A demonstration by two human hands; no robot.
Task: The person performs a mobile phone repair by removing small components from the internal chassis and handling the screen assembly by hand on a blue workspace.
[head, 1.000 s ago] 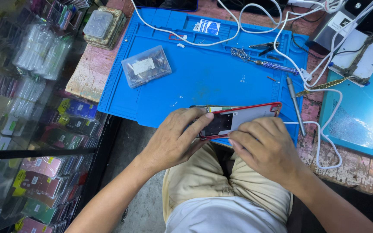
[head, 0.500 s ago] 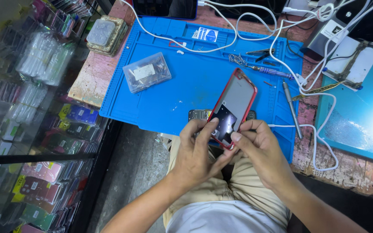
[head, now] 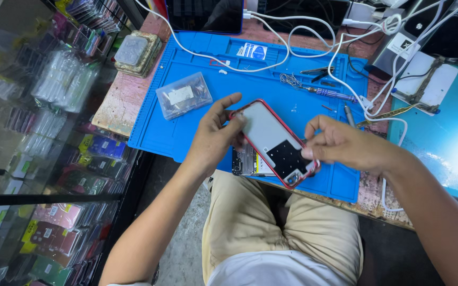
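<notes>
Both my hands hold a red-rimmed phone back cover (head: 272, 141), its pale inner side facing up, above the near edge of a blue work mat (head: 250, 90). My left hand (head: 216, 139) grips its far end. My right hand (head: 340, 144) pinches its near right edge by the camera hole. Under the cover, an opened phone body (head: 247, 164) with exposed parts lies on the mat.
On the mat lie a clear plastic bag of parts (head: 183, 95), a screwdriver (head: 328, 93), tweezers (head: 318, 71) and white cables (head: 314, 37). A teal mat (head: 441, 143) lies at right. A glass display case with packaged goods (head: 49, 132) stands at left.
The red cover has been lifted off the phone body and turned, its inner side now up. My hands have moved apart to its two ends.
</notes>
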